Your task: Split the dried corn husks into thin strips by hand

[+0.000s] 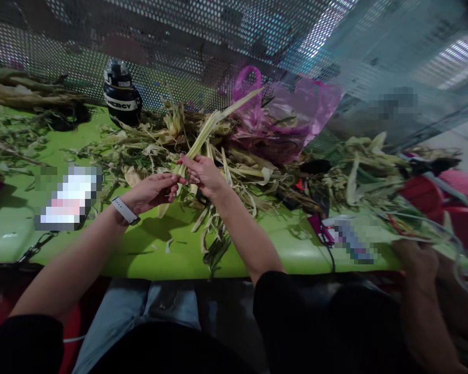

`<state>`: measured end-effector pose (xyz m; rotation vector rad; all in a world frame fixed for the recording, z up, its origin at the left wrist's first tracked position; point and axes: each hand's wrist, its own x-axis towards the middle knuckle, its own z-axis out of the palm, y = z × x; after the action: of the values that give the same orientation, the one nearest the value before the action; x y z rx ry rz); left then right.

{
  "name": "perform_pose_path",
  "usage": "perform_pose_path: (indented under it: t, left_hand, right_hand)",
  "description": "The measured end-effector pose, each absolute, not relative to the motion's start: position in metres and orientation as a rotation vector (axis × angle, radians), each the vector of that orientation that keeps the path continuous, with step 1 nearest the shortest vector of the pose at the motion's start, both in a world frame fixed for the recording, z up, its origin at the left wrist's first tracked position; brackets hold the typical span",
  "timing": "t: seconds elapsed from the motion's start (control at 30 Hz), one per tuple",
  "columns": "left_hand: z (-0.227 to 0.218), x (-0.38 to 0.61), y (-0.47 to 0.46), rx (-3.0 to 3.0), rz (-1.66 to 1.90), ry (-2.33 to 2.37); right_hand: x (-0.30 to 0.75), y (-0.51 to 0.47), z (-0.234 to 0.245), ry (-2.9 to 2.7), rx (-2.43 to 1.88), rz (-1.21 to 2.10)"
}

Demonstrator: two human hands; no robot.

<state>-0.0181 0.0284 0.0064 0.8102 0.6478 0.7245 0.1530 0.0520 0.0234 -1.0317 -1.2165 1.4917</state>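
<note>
Your right hand grips a bundle of pale husk strips above the green table.
Its fingers are clamped on the bundle's lower end, over the near edge of the dry leaf pile; your left hand has its fingertips drawn together right beside them, though you cannot tell whether they pinch a strip. Behind the bundle stands a pink plastic bag, contents unclear; the dark bottle, left of it, hides its contents.

The wearer's 2 hands, 1 husk bundle, 1 dark bottle, 1 pink handled bag, 1 white-strapped watch
</note>
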Motion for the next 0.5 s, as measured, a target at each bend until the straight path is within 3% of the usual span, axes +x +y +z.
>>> perform_pose_path:
  t: [0.27, 0.5]
  left_hand:
    - [0.006, -0.024, 0.036, 0.737, 0.907, 0.696]
    - [0.005, -0.021, 0.038, 0.748, 0.865, 0.858]
  right_hand:
    - [0.178, 0.054, 0.037, -1.830, -1.203, 1.345]
    - [0.191, 0.057, 0.039, -2.136, -1.098, 1.375]
